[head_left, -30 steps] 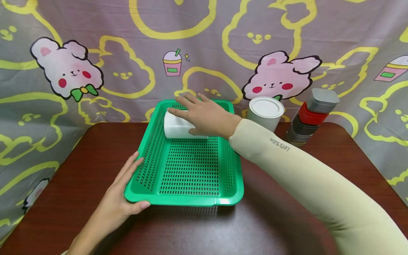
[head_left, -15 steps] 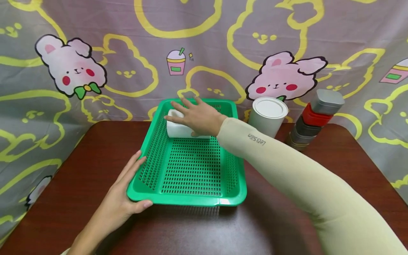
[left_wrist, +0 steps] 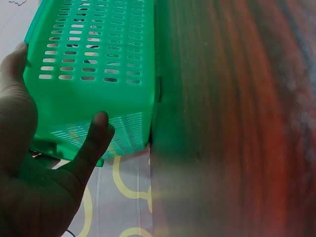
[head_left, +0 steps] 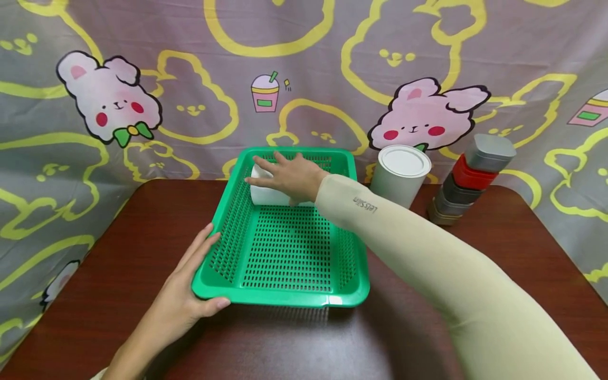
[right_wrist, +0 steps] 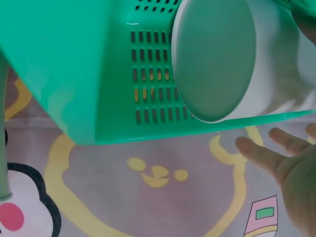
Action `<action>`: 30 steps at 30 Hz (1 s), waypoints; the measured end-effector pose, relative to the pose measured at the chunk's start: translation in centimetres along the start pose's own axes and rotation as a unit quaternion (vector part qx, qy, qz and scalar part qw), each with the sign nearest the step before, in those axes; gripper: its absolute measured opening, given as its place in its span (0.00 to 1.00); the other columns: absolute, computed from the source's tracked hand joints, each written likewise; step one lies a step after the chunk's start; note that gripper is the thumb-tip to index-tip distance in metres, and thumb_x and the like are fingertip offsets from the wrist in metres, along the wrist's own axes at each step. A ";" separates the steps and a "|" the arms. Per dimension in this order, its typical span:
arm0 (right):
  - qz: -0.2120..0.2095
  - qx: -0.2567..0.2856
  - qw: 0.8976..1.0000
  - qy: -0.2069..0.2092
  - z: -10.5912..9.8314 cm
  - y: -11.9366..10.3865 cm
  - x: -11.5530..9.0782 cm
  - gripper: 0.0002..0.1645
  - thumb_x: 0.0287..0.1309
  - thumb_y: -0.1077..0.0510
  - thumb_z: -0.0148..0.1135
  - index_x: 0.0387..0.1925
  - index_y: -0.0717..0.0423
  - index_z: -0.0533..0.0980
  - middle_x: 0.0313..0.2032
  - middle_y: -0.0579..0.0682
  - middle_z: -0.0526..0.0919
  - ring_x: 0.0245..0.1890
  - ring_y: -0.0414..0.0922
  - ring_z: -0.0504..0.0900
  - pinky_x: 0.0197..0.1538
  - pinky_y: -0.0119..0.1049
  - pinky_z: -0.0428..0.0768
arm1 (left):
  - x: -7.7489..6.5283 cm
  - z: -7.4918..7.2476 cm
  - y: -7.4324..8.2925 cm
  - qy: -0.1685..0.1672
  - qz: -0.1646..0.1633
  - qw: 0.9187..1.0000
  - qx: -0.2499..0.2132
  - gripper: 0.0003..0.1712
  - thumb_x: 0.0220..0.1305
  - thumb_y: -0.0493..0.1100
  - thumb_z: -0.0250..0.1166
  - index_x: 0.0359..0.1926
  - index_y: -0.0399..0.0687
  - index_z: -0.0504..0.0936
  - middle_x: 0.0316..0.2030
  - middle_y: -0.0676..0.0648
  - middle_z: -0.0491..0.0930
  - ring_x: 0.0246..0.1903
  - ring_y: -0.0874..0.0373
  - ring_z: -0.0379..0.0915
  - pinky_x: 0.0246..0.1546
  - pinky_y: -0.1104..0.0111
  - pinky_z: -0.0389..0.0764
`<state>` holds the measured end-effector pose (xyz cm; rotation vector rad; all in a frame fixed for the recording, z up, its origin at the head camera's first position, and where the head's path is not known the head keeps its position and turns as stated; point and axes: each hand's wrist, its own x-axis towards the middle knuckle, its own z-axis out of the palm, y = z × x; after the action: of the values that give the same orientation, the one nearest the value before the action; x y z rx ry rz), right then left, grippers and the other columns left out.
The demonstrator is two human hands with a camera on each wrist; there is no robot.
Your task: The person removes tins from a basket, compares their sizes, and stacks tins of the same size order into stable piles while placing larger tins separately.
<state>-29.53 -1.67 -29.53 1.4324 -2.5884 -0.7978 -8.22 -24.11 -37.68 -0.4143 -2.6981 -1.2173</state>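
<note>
A white cylindrical can (head_left: 268,197) lies on its side across the far end of a slotted green plastic basket (head_left: 280,298). My right hand (head_left: 296,180) is over the can with its fingers spread. The right wrist view shows the can's round end (right_wrist: 215,64) and my right thumb (right_wrist: 305,23) close to its side; whether they touch I cannot tell. My left hand (head_left: 182,287) holds the basket's near left corner, thumb at the front rim and fingers along the left side. Those fingers (left_wrist: 94,138) press the outer wall in the left wrist view.
On the dark wooden table (head_left: 138,232) to the basket's right stands another white can (head_left: 401,182), lidded and upright. Farther right rises a stack of squarish silver, red and dark containers (head_left: 472,174). A patterned cloth (head_left: 190,79) hangs behind the table.
My right hand has moved slightly left and lower over the lying can, its fingers staying spread. The left hand keeps its hold on the basket. The head view has shifted a little.
</note>
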 end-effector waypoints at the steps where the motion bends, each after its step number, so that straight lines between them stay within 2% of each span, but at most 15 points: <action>1: 0.000 -0.001 1.000 -0.004 0.0 -0.1 0.1 0.67 0.51 0.36 0.70 0.77 0.29 0.32 0.79 0.52 0.33 0.75 0.62 0.52 0.55 0.55 0.78 | 0.0 0.0 0.0 0.000 0.000 1.000 -0.003 0.65 0.39 0.44 0.82 0.76 0.63 0.54 0.78 0.58 0.43 0.74 0.62 0.45 0.57 0.35 0.63; 5: 0.005 0.006 1.000 -0.014 0.1 -0.3 0.6 0.68 0.52 0.37 0.70 0.77 0.29 0.31 0.79 0.52 0.33 0.74 0.63 0.55 0.47 0.51 0.83 | -0.1 0.0 -0.2 0.000 0.000 1.000 -0.007 0.65 0.40 0.44 0.82 0.77 0.63 0.53 0.78 0.59 0.43 0.74 0.63 0.45 0.58 0.35 0.63; 8: 0.005 0.015 1.000 -0.017 0.2 -0.5 0.9 0.68 0.52 0.39 0.71 0.77 0.29 0.32 0.79 0.51 0.33 0.73 0.64 0.57 0.46 0.52 0.83 | -0.1 0.0 -0.2 0.000 0.002 1.000 -0.004 0.65 0.39 0.44 0.82 0.77 0.63 0.53 0.78 0.59 0.43 0.74 0.62 0.45 0.58 0.35 0.63; 15: 0.012 0.008 0.999 -0.033 0.6 -0.6 1.2 0.72 0.50 0.40 0.73 0.76 0.29 0.28 0.79 0.51 0.31 0.71 0.65 0.60 0.40 0.49 0.85 | 0.2 0.0 0.0 -0.006 0.001 1.000 0.005 0.65 0.40 0.46 0.82 0.77 0.63 0.52 0.78 0.58 0.42 0.74 0.48 0.48 0.58 0.37 0.65; 20: 0.017 -0.002 0.999 -0.038 0.8 -0.6 1.4 0.73 0.50 0.39 0.73 0.76 0.28 0.25 0.79 0.51 0.30 0.70 0.64 0.62 0.37 0.46 0.85 | 0.4 0.0 0.0 -0.005 0.003 1.000 0.003 0.65 0.41 0.46 0.82 0.77 0.62 0.53 0.78 0.58 0.42 0.73 0.45 0.48 0.58 0.36 0.65; 25: 0.016 -0.007 0.999 -0.035 0.9 -0.7 1.7 0.72 0.52 0.41 0.72 0.76 0.29 0.26 0.79 0.52 0.31 0.69 0.63 0.64 0.41 0.49 0.85 | 0.3 0.0 -0.1 -0.005 0.001 1.000 0.001 0.65 0.41 0.46 0.82 0.77 0.62 0.53 0.78 0.58 0.42 0.74 0.47 0.48 0.59 0.37 0.64; 30: 0.012 -0.009 1.000 -0.025 0.8 -0.8 2.0 0.70 0.52 0.42 0.72 0.76 0.28 0.29 0.79 0.50 0.31 0.70 0.63 0.63 0.52 0.57 0.80 | 0.1 -0.1 -0.2 -0.003 0.001 1.000 -0.004 0.65 0.41 0.46 0.82 0.77 0.62 0.53 0.78 0.58 0.43 0.74 0.46 0.47 0.59 0.37 0.64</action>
<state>-30.22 -3.31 -30.95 1.3927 -2.6219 -0.8643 -8.35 -24.31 -37.69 -0.4214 -2.6987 -1.2293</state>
